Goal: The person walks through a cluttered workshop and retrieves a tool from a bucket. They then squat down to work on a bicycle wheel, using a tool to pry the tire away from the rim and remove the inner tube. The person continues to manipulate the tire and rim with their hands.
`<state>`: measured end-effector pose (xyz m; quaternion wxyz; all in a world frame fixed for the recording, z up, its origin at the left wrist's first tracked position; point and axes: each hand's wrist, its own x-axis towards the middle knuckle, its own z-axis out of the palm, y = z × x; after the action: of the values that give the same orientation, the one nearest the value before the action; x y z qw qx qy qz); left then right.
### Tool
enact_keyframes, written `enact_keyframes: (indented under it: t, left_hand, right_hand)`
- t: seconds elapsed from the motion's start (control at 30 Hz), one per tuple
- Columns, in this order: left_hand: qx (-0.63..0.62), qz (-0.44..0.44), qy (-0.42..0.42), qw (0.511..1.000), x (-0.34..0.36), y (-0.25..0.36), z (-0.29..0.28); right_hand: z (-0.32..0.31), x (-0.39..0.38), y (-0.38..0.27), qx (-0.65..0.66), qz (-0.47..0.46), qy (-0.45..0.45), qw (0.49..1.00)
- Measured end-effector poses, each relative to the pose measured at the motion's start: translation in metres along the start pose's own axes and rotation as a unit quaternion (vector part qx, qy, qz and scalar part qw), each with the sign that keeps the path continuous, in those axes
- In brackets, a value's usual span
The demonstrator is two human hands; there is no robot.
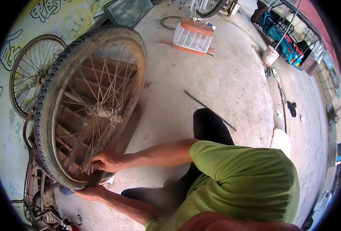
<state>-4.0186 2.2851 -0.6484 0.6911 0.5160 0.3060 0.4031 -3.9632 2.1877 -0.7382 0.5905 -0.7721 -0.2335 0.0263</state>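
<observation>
In front of me on the left stands a large spoked wheel [139, 50] with a knobbly black tyre and a rusty, dusty rim. My right hand [108, 160] reaches among the spokes just inside the lower rim. Its fingers are curled and pressed together, and what they pinch is too small to tell. Below it, my left hand [91, 193] holds the tyre from underneath at the wheel's lowest part, its fingertips partly hidden behind the rubber. The hub [104, 111] sits in front of brown slatted metal panels [112, 68].
A second spoked wheel [36, 77] stands by the painted wall. Rusty frame parts with a chain [29, 169] lie lower left. A white and orange basket [192, 37], a thin dark rod [210, 110] and a white bucket [270, 56] are on the concrete floor. A blue vehicle [280, 34] stands far right.
</observation>
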Motion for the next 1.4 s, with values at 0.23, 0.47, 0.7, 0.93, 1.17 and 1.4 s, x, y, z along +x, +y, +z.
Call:
enact_keyframes:
  t: [0.23,0.47,0.7,0.93,1.17,1.4]
  left_hand:
    - [0.003,-0.004,0.011,1.0,0.006,-0.006,-0.004]
    - [0.001,0.0,0.006,1.0,0.004,-0.005,-0.004]
    - [0.024,-0.002,0.009,1.0,-0.006,0.006,0.002]
    - [0.026,0.01,-0.005,1.0,-0.01,0.01,0.003]
    - [-0.007,0.012,-0.004,1.0,-0.003,-0.001,0.001]
    - [0.006,0.001,0.026,1.0,0.007,-0.008,-0.001]
  right_hand:
    - [-0.014,0.002,-0.022,0.03,0.11,-0.039,0.993]
    - [-0.012,0.0,-0.021,0.037,0.1,-0.023,0.994]
    - [-0.014,0.008,-0.014,-0.03,0.054,-0.088,0.994]
    - [-0.019,0.009,-0.011,-0.039,0.025,-0.125,0.991]
    - [-0.002,0.008,-0.003,-0.085,0.013,-0.094,0.992]
    - [-0.017,0.013,-0.025,0.017,0.118,-0.109,0.987]
